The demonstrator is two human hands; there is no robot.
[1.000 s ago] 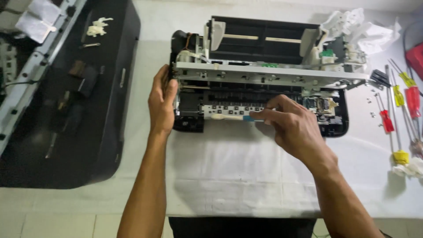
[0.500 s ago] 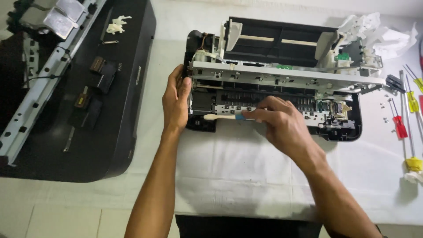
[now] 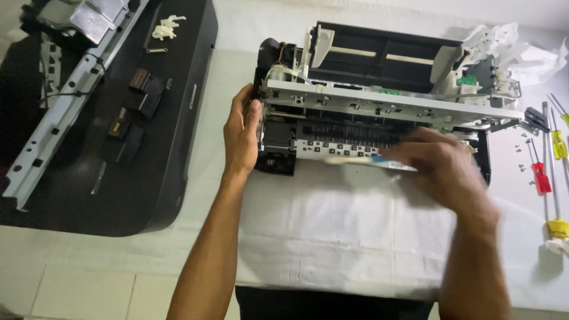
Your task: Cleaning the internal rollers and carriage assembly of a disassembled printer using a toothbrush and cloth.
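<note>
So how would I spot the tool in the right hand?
Find the opened printer on the white cloth. Along its front edge the right hand holds a toothbrush, pale with a blue handle, lying flat, unlike the red and yellow screwdrivers farther right.

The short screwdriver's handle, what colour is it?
Red, clearest in the head view: the screwdriver lies right of the printer.

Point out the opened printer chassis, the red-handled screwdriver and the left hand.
opened black and grey printer chassis [image 3: 379, 101], head view, on its grey metal crossbar.
red-handled screwdriver [image 3: 540, 176], head view, on its handle.
left hand [image 3: 240, 135], head view, on its back.
</note>
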